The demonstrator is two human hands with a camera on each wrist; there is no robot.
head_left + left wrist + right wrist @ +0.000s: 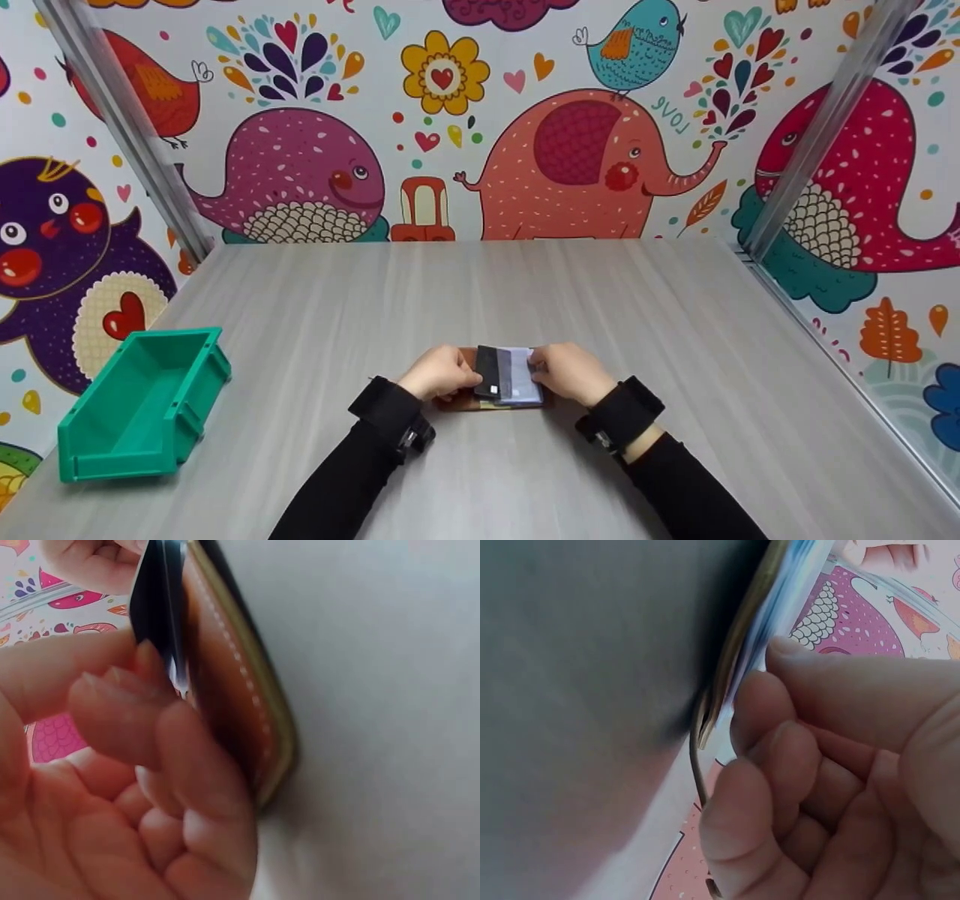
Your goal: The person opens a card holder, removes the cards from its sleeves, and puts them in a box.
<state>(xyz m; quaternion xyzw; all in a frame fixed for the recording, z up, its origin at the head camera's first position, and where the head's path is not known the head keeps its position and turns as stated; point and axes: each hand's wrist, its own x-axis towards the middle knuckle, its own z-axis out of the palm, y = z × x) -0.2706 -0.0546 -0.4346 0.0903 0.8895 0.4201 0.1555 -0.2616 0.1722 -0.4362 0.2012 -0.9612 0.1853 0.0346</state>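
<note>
A brown leather card holder [225, 660] with pale stitching lies open on the table, between the two hands. Inside it are clear plastic sleeves [525, 379]. A black card [487, 367] lies over their left part; whether it sits in a sleeve I cannot tell. My left hand [442, 373] pinches the black card at its left edge between thumb and finger. With thumb and fingertips, my right hand [570, 371] holds the right edge of the sleeves. In the right wrist view, the stacked sleeve edges [780, 611] show beside the thumb.
A green plastic bin [142, 405] stands at the table's left side. The grey wood-grain table [480, 292] runs back to a wall with cartoon animals [570, 165]. Metal posts [825, 127] rise at the back corners.
</note>
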